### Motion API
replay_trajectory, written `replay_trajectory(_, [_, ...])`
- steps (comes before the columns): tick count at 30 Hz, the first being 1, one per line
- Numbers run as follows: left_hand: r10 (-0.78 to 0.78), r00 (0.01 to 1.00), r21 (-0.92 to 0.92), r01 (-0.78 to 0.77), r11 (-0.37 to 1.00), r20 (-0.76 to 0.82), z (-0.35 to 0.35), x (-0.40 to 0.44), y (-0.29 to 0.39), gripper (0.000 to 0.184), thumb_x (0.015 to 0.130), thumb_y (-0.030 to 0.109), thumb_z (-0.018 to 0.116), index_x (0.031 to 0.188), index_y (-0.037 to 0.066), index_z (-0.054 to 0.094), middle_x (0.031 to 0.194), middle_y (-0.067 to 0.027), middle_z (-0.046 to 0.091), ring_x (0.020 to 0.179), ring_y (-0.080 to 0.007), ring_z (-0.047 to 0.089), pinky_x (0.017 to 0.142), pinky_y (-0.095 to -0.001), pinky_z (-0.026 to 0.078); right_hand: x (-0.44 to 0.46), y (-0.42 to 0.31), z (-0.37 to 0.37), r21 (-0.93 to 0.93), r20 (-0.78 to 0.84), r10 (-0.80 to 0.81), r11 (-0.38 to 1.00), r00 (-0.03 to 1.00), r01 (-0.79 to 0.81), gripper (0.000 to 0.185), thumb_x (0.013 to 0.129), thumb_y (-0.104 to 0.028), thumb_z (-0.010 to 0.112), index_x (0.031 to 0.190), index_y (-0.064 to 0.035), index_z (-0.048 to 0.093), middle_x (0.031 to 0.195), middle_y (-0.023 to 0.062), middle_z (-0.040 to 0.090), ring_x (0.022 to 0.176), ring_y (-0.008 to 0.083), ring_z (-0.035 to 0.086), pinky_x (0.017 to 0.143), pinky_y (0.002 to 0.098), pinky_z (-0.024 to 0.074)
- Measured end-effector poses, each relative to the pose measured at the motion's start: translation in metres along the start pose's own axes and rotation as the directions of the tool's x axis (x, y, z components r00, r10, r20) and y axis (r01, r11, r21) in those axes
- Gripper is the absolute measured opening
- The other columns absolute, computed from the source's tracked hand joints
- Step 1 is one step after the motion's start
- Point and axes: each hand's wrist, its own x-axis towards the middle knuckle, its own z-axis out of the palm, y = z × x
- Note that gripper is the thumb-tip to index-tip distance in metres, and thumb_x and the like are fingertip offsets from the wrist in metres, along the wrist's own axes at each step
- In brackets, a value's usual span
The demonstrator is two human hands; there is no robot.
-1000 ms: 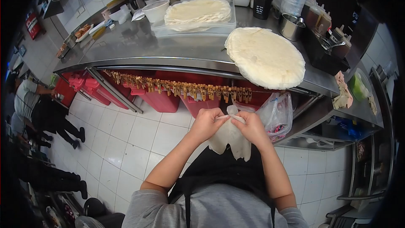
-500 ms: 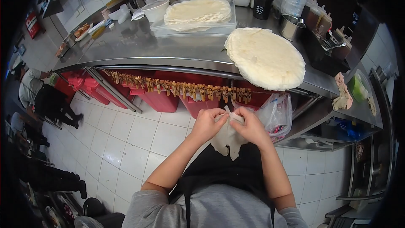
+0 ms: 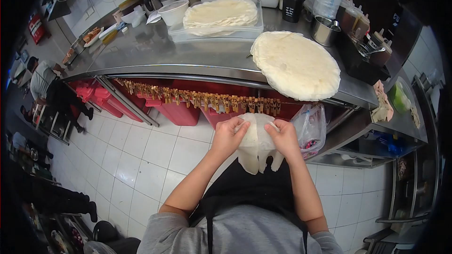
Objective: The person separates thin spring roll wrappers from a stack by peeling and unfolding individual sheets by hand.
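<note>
Between my two hands hangs a thin, pale dough sheet (image 3: 256, 143), held up in front of the black apron, with its lower edge in uneven flaps. My left hand (image 3: 230, 135) pinches its left side and my right hand (image 3: 283, 137) pinches its right side. Beyond them, a round stack of pale flat sheets (image 3: 296, 66) lies on the steel counter and overhangs its front edge. Another stack of sheets (image 3: 220, 14) rests on a clear plastic container (image 3: 216, 35) farther back.
Wooden clothespins (image 3: 207, 99) line the counter (image 3: 165, 59) above red bins (image 3: 176, 112). A black cup (image 3: 294, 3), a metal pot (image 3: 326, 30) and a bottle tray (image 3: 365, 61) stand behind. Plastic bag (image 3: 311, 129) hangs right. A person (image 3: 47, 82) stands far left.
My hands have moved apart, and the sheet that was bunched between them is now spread wider and raised at its top. The person at the far left has shifted position.
</note>
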Motion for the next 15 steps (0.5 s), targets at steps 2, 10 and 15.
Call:
replay_trajectory(2, [-0.054, 0.998, -0.064, 0.056, 0.996, 0.026, -0.001, -0.001, -0.003, 0.018, 0.088, 0.016, 0.068, 0.086, -0.001, 0.067, 0.073, -0.0057, 0.068, 0.067, -0.0094, 0.063, 0.061, -0.0271, 0.049, 0.001, 0.002, 0.000, 0.132, 0.025, 0.022, 0.991, 0.999, -0.025, 0.019, 0.086, -0.016, 0.066, 0.090, 0.0018, 0.068, 0.074, 0.0077, 0.068, 0.067, 0.0101, 0.058, 0.062, 0.0285, 0.0462])
replay_trajectory(10, [-0.209, 0.923, -0.365, 0.325, 0.873, 0.322, 0.004, 0.006, -0.009, 0.020, 0.093, 0.020, 0.064, 0.090, 0.000, 0.066, 0.078, -0.0003, 0.068, 0.074, -0.0057, 0.062, 0.062, -0.0241, 0.048, -0.006, -0.023, -0.004, 0.141, 0.228, -0.055, 0.990, 0.972, 0.023, 0.021, 0.088, -0.019, 0.067, 0.085, 0.0018, 0.066, 0.074, 0.0044, 0.067, 0.068, 0.0067, 0.057, 0.060, 0.0269, 0.0451])
replay_trajectory(15, [-0.084, 0.964, -0.234, 0.145, 0.961, 0.254, 0.008, 0.004, 0.002, 0.020, 0.095, 0.019, 0.062, 0.091, 0.000, 0.065, 0.080, 0.0015, 0.066, 0.073, -0.0030, 0.056, 0.064, -0.0216, 0.045, 0.000, -0.010, 0.003, -0.054, 0.040, -0.252, 0.966, 0.967, 0.254, 0.023, 0.089, -0.021, 0.066, 0.087, 0.0019, 0.065, 0.070, 0.0103, 0.066, 0.065, 0.0088, 0.057, 0.059, 0.0296, 0.0461])
